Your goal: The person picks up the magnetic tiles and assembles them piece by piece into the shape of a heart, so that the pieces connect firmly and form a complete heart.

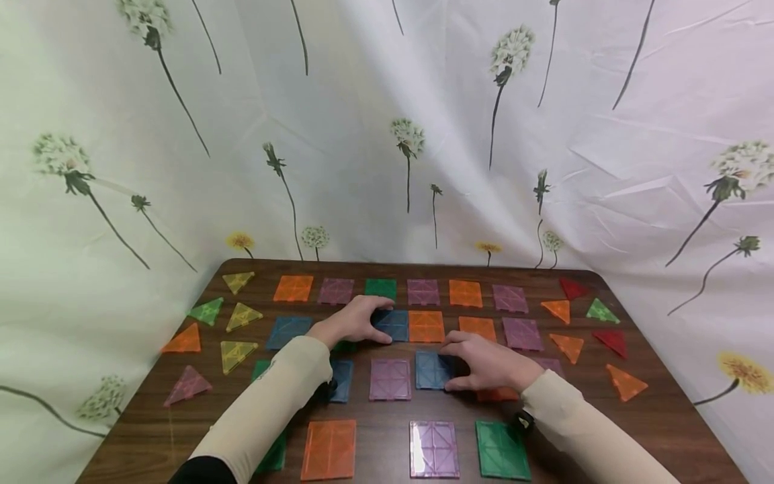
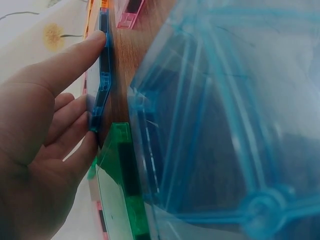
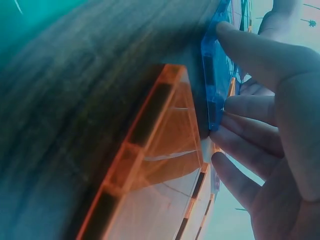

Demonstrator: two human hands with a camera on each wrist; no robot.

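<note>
Two blue square magnetic tiles are under the hands. My left hand (image 1: pixel 357 319) holds one blue tile (image 1: pixel 396 325) by its edges, thumb on the near side, fingers on the far side. The left wrist view shows that tile (image 2: pixel 104 60) edge-on, the thumb against it. Nearer and to the right, my right hand (image 1: pixel 486 363) grips the second blue tile (image 1: pixel 429 371) at its right part. In the right wrist view its thumb and fingers meet this tile's edge (image 3: pixel 211 75). An orange square tile (image 1: pixel 426 327) adjoins the left hand's tile.
A purple tile (image 1: pixel 390 380) lies left of the right hand's tile. Orange (image 1: pixel 329 449), clear purple (image 1: pixel 434 449) and green (image 1: pixel 503 449) tiles lie in front. Triangles, such as a yellow (image 1: pixel 238 357) and a red one (image 1: pixel 611 342), flank the squares. A patterned curtain (image 1: pixel 363 168) hangs behind the table.
</note>
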